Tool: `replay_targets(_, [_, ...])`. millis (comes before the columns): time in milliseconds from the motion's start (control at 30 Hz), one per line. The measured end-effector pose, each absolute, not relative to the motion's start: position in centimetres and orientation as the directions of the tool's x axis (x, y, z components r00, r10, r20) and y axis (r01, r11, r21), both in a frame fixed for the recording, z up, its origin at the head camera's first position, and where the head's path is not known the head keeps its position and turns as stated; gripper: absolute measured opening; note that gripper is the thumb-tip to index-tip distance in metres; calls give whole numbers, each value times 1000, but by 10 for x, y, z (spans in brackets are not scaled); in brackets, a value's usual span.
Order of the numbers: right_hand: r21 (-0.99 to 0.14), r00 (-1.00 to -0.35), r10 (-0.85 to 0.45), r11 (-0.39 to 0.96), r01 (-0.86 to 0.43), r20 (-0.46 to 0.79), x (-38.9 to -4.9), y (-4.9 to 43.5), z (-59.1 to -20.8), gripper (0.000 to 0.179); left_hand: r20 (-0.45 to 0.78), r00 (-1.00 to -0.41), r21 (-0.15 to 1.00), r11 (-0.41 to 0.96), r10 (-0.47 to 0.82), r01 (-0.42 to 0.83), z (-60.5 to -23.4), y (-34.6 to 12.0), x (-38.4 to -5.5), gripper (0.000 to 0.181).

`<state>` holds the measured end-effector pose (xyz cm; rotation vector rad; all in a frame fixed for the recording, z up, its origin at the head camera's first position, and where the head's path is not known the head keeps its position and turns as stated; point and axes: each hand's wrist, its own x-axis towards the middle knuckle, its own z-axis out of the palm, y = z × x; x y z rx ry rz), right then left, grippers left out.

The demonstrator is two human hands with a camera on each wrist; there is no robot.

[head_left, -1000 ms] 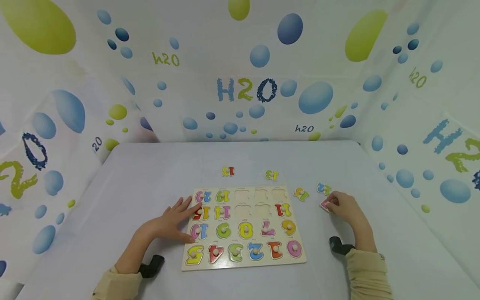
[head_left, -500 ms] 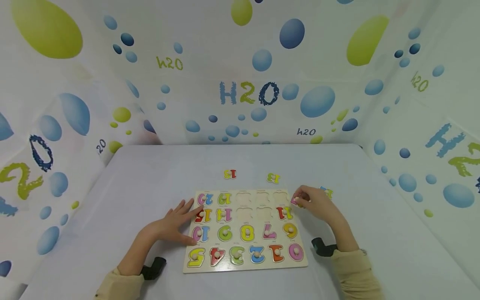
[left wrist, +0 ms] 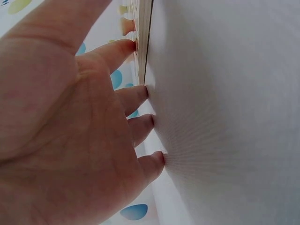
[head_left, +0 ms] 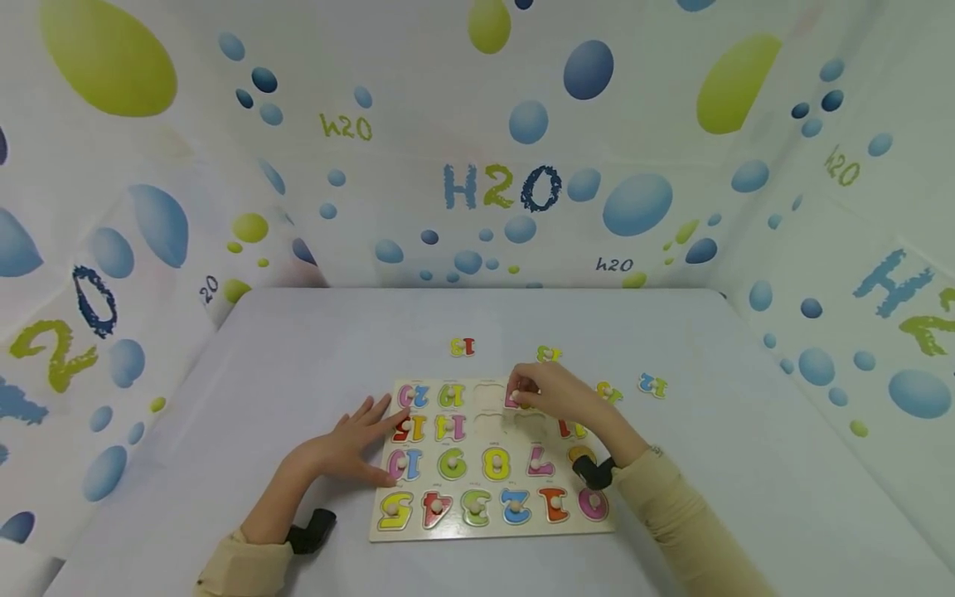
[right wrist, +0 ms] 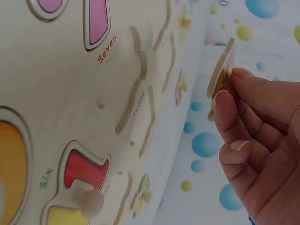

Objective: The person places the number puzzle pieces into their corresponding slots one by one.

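The wooden number puzzle board (head_left: pixel 418 536) lies on the table with knobbed number pieces filling most of its cutouts. My left hand (head_left: pixel 346 448) rests at its left edge with fingers spread; in the left wrist view, the index fingertip (left wrist: pixel 127 46) touches the board while other fingertips meet the cloth. My right hand (head_left: pixel 555 394) pinches a number puzzle piece (right wrist: pixel 222 70) between thumb and fingers. That piece, partly pink, is over the far row of cutouts, tilted and clear of the board in the right wrist view. Much of it is hidden by the fingers.
Beyond the board lie a yellow-and-red piece (head_left: pixel 462 347) and a yellow-green piece (head_left: pixel 549 354). An orange-and-green piece (head_left: pixel 610 391) sits off its far right corner, partly behind my right arm. Further right is a blue-and-green piece (head_left: pixel 652 385). Patterned sheets surround the table.
My right hand has carried the pinched piece leftward from the table at the right, past the board's right edge, to over the far row. The left hand stays on the edge.
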<state>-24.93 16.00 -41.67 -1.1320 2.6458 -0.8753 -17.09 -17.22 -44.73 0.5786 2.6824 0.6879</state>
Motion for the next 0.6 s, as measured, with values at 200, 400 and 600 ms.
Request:
replay_targets(200, [-538,-663,-745,531,-655,71,-257,143,-421,4,-197,-870,508,806,452,304,-450,-172,-173,97])
replay_targets(400, [-513,-637,-770,536,-671,28,-259,137,-427,6,-194,-867,503,805,460,315,-450,-172,-173,96])
replay_targets(600, [-493,-637,-770,565,-661,-28,-257,143,-430,5,-198,-863,498,806,465,320,-449,-172,-173,96])
